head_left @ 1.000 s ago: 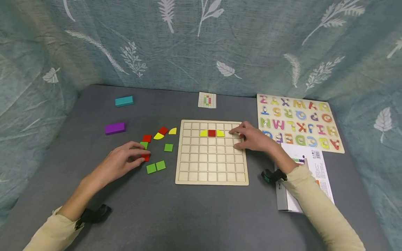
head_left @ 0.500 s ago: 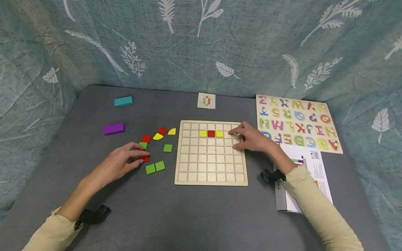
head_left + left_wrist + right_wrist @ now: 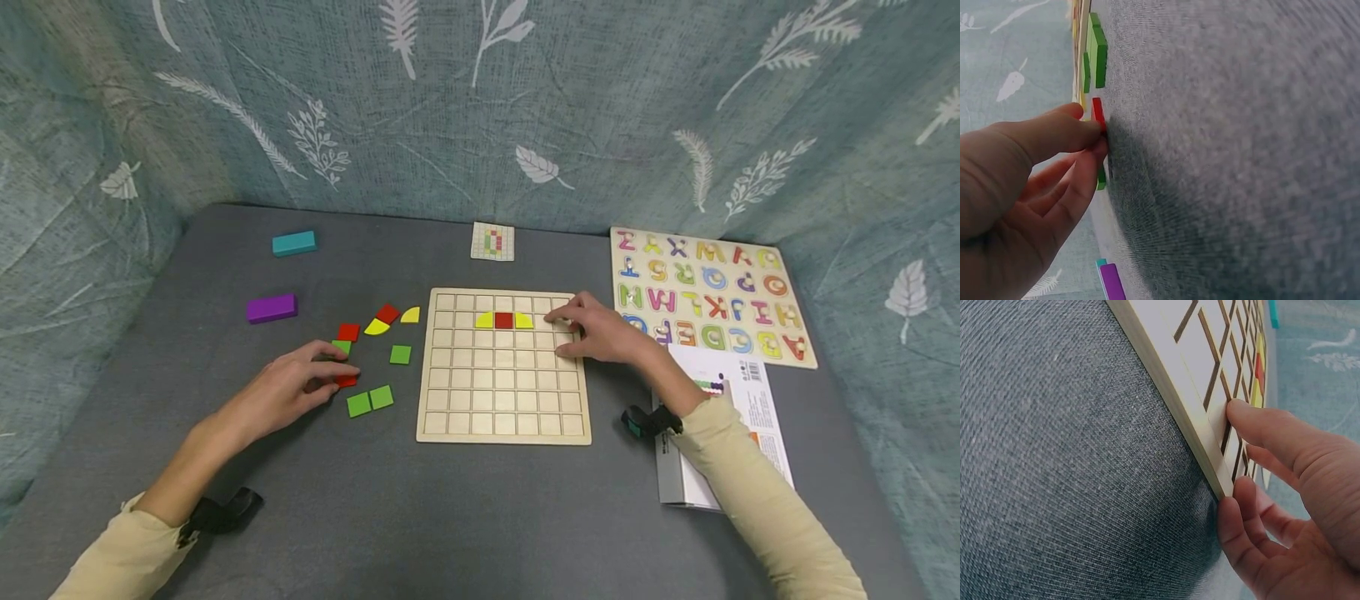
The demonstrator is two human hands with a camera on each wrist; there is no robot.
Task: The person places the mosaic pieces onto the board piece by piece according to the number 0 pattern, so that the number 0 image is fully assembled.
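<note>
In the head view my left hand (image 3: 288,385) is at the loose tiles left of the board, its thumb and a finger pinching a red square tile (image 3: 1098,112) low over the table. A green tile (image 3: 342,346) lies by its fingertips, partly covered. My right hand (image 3: 602,332) rests with loosely bent fingers on the right edge of the wooden grid board (image 3: 483,378). In the right wrist view the thumb touches the board's face and other fingertips touch its edge. On the board, a red square tile (image 3: 503,320) sits between two yellow quarter-round tiles (image 3: 485,320).
Several loose red, green (image 3: 381,396) and yellow tiles lie left of the board. Farther left are a purple block (image 3: 272,308) and a teal block (image 3: 294,243). A pattern card (image 3: 492,241) lies behind the board. At right are an alphabet puzzle (image 3: 714,277) and a white box (image 3: 720,367).
The left fingers have shifted very slightly at the red tile. The right hand stays on the board's edge. The whole view has drifted a little.
</note>
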